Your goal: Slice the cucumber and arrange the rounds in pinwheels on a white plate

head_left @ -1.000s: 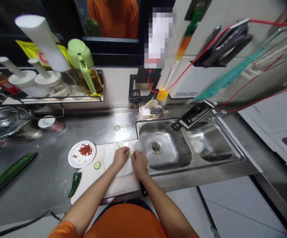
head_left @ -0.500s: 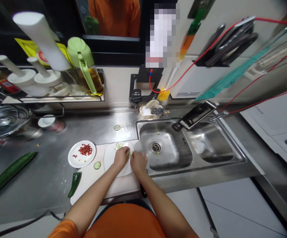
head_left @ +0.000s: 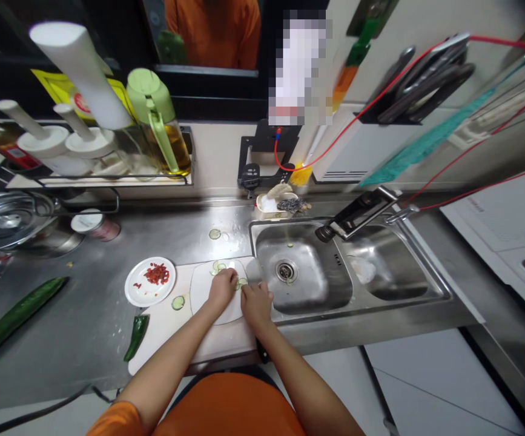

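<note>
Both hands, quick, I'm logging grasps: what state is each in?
Left hand: fingers curled beside a cucumber slice; grip can't be told.
Right hand: fingers curled near it; grip unclear too.

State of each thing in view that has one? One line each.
Left hand: fingers curled, grip unclear
Right hand: fingers curled, grip unclear
Squarish plate: on board, bearing cucumber slices
Cutting board: flat on counter
Round plate: bearing chopped red pieces
Short cucumber piece: cut
Long cucumber: lying on counter, near end out of frame
Green-topped jug: upright, lid on
Left sink basin: drain visible, no standing water
</note>
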### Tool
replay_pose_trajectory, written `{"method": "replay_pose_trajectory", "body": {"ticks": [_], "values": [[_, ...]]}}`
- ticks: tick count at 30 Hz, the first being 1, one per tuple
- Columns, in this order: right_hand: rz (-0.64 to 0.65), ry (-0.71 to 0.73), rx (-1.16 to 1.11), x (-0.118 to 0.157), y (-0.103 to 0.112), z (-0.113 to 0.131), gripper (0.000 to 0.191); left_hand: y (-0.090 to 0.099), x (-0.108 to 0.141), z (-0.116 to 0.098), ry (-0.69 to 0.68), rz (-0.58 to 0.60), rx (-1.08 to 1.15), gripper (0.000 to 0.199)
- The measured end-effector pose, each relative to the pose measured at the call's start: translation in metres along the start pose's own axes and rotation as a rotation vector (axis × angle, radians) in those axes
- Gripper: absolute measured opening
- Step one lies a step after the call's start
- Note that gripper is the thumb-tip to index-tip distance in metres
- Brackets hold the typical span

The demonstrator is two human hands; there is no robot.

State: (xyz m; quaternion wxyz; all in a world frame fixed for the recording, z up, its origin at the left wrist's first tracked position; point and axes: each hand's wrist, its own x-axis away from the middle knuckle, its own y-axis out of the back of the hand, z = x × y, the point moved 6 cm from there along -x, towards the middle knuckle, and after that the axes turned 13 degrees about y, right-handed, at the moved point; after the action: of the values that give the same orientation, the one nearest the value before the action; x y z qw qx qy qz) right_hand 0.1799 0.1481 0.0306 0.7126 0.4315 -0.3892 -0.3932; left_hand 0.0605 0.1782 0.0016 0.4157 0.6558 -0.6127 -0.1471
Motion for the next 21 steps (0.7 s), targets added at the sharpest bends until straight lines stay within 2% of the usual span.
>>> {"method": "replay_pose_trajectory", "body": {"ticks": [8, 12, 15, 17, 21], "values": [[0.020, 0.013, 0.017, 0.004, -0.002, 0.002, 0.019, 0.000, 0.001, -0.002, -0.015, -0.004, 0.010, 0.009], [0.007, 0.014, 0.017, 0.007, -0.001, 0.002, 0.018, 0.009, 0.004, -0.003, -0.015, -0.037, 0.027, 0.011], [-0.008, 0.020, 0.026, 0.012, 0.001, 0.002, 0.019, 0.033, 0.014, 0.004, -0.017, -0.122, 0.092, 0.012], [-0.006, 0.028, 0.028, 0.017, 0.002, 0.003, 0.019, 0.054, 0.026, 0.016, -0.017, -0.202, 0.114, 0.013], [0.006, 0.056, 0.008, 0.027, 0.000, 0.005, 0.018, 0.093, 0.059, 0.068, 0.106, -0.336, 0.084, 0.017]]}}
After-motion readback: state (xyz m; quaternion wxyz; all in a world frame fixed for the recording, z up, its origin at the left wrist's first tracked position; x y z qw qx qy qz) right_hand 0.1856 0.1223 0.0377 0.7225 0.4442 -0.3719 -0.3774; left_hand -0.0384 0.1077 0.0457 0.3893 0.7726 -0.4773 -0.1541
